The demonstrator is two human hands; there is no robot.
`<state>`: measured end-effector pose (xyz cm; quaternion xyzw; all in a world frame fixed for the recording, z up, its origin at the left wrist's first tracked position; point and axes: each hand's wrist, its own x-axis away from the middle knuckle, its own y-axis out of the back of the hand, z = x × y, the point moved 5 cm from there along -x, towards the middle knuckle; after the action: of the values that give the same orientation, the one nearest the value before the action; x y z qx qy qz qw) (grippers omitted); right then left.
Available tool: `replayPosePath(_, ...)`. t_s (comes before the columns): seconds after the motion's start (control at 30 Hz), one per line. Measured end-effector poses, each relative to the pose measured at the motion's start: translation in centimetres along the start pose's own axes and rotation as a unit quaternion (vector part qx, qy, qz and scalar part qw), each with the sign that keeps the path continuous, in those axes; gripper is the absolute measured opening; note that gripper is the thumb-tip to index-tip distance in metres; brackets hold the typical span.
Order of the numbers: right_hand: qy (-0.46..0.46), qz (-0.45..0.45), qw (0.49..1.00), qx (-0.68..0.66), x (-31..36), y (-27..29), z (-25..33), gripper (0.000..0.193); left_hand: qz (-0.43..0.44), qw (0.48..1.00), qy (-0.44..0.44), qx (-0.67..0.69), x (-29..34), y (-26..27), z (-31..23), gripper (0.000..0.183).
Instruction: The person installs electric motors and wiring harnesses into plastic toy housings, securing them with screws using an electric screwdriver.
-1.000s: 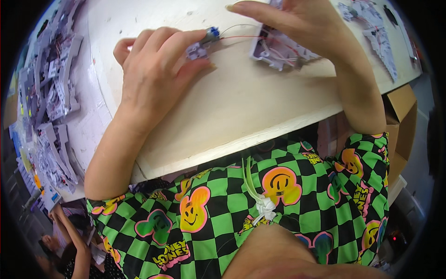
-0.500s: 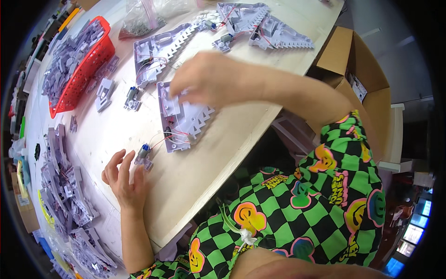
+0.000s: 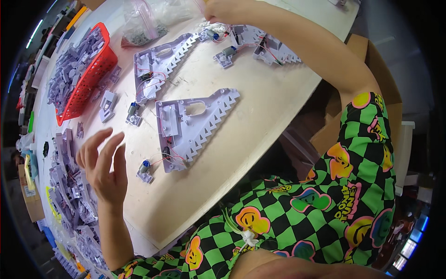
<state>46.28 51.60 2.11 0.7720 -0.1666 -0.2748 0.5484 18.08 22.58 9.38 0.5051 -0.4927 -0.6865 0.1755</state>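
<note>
My left hand [image 3: 104,169] is raised over the left part of the table, fingers spread, holding nothing. Right of it lies a small motor [image 3: 145,170] in a plastic mount, wired in red to a lilac toothed plastic half-shell [image 3: 190,116]. That shell lies flat, hollow side up, with a black part and wires at its near end. My right hand [image 3: 227,11] reaches to the far side, above a pile of small white parts [image 3: 218,29]. Its fingers are partly cut off by the upper edge, so their grip is hidden.
Another toothed shell [image 3: 160,65] and its motor [image 3: 134,114] lie farther back, with more shells [image 3: 274,44] under my right forearm. A red basket [image 3: 88,83] of grey parts stands left, near clear bags [image 3: 141,28]. Stacked grey parts [image 3: 69,181] line the left; a carton [image 3: 362,51] stands right.
My right hand has moved from above the near shell to the far side, uncovering that shell. My left hand has drawn left and up, away from the motor.
</note>
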Motion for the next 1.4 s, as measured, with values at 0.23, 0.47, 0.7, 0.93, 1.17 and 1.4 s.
replayPosePath(0.23,0.004,0.073,0.993,0.087,-2.1,-2.9,-0.4,0.014,0.016,0.998,-0.055,0.021,-6.7,-3.1,-1.3,0.017)
replayPosePath(0.47,0.001,0.082,0.990,0.116,-1.9,-2.0,0.1,0.015,-0.008,0.994,-0.064,0.089,-11.2,-7.6,-0.5,0.017)
replayPosePath(0.7,0.015,0.082,0.991,0.104,-2.1,-1.5,0.5,0.016,0.067,0.976,0.006,0.206,-16.1,-14.5,1.9,0.020)
replayPosePath(0.93,-0.099,0.145,0.984,-0.004,-1.8,0.5,-0.6,0.019,0.093,0.980,0.048,0.172,-20.7,-21.1,2.3,0.028)
replayPosePath(1.17,-0.131,0.045,0.971,-0.196,-1.0,3.2,-1.7,0.021,-0.002,0.995,-0.086,0.047,-23.3,-20.2,-0.2,0.013)
replayPosePath(1.4,-0.154,-0.032,0.944,-0.291,0.0,3.1,-3.6,0.020,0.014,0.987,-0.023,0.158,-24.8,-21.3,0.7,0.014)
